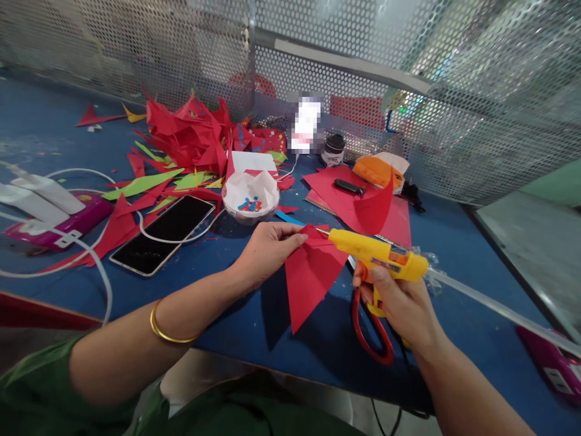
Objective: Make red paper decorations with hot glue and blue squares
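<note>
Between thumb and fingers, my left hand (276, 247) pinches the top edge of a red paper piece (311, 275), whose pointed end hangs toward the table's front edge. My right hand (399, 303) is wrapped round the handle of a yellow glue gun (376, 251). The gun's metal nozzle is at the folded top of the red paper, just right of my left fingertips. A clear glue stick (490, 303) extends from the gun's back. Beneath my right hand lie red-handled scissors (372, 333), partly hidden.
A lined bowl (251, 197) holds small coloured bits. Left of it are a dark phone (166, 233), white cables and a purple power strip (59, 224). Red paper scraps (190, 133) pile behind. Red sheets (394, 221), an orange item (376, 172) and a dark-topped jar (333, 150) stand back right.
</note>
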`<action>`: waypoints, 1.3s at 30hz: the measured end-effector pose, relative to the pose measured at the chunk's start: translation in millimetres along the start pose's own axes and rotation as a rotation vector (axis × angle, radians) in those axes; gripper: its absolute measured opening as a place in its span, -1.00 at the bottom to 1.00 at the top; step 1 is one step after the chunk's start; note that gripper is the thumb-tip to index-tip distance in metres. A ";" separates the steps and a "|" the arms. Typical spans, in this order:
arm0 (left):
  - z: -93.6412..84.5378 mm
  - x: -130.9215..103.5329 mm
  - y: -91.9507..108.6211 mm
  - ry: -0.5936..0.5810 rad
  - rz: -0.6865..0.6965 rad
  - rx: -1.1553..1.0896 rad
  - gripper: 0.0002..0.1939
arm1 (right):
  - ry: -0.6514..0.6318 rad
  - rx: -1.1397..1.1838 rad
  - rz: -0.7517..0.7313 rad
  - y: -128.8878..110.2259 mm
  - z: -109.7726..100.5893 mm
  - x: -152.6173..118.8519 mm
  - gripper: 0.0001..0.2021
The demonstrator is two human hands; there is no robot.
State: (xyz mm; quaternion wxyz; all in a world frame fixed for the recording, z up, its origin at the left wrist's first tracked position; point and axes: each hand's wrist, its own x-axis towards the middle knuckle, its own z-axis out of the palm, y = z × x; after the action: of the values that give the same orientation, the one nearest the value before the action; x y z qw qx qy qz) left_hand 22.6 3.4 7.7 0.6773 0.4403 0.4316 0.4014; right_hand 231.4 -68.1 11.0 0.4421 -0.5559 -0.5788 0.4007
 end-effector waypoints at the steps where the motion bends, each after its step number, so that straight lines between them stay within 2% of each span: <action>1: 0.3 -0.5 0.5 0.007 0.006 0.001 -0.88 | 0.008 0.063 0.036 -2.3 0.0 1.5 -0.53; 7: 0.4 -2.5 1.7 0.004 0.061 0.026 -0.90 | 0.075 0.175 0.151 -11.4 -13.5 9.6 -0.56; 11: 0.0 -3.0 2.8 -0.004 0.089 0.040 -0.90 | 0.151 0.335 0.202 -15.3 -32.3 10.1 -0.71; 13: -0.3 -3.0 3.8 -0.010 0.096 0.039 -0.90 | 0.207 0.334 0.204 -13.6 -46.1 7.8 -0.66; 15: -0.7 -2.7 4.5 -0.006 0.099 0.042 -0.89 | 0.306 0.189 0.212 -6.9 -65.0 4.7 -0.62; 18: -1.6 -1.6 4.8 0.010 0.106 0.042 -0.89 | 0.458 -0.291 0.221 9.1 -100.7 1.1 -0.66; 21: -2.3 -0.3 4.5 0.018 0.122 0.048 -0.88 | 0.385 -0.886 0.042 23.2 -132.1 -0.5 -0.85; 24: -2.8 0.6 3.9 0.025 0.135 0.059 -0.84 | 0.321 -1.061 0.000 33.2 -147.3 0.0 -0.90; 30: -3.3 1.3 2.7 0.018 0.130 0.043 -0.83 | 0.118 -1.115 0.009 49.4 -156.2 5.5 -0.86; 32: -2.8 0.7 3.0 0.023 0.130 0.042 -0.86 | 0.100 -1.143 0.036 46.7 -159.2 5.3 -0.81; 34: -2.1 -0.3 3.5 0.016 0.132 0.032 -0.90 | 0.141 -1.198 0.076 35.5 -158.1 3.1 -0.70; 36: -1.3 -1.4 4.0 -0.007 0.135 0.026 -0.91 | 0.230 -1.227 0.060 16.7 -148.5 -0.7 -0.62; 39: -0.9 -2.8 4.2 -0.009 0.143 0.045 -0.86 | 0.368 -1.035 -0.089 -16.2 -114.7 -4.9 -0.67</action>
State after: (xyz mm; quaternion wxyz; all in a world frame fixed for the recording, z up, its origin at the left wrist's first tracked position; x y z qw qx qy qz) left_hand 20.3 2.2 12.1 0.6390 0.4866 0.4049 0.4369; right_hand 336.5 -77.1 59.2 0.2213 -0.7367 -0.6362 -0.0593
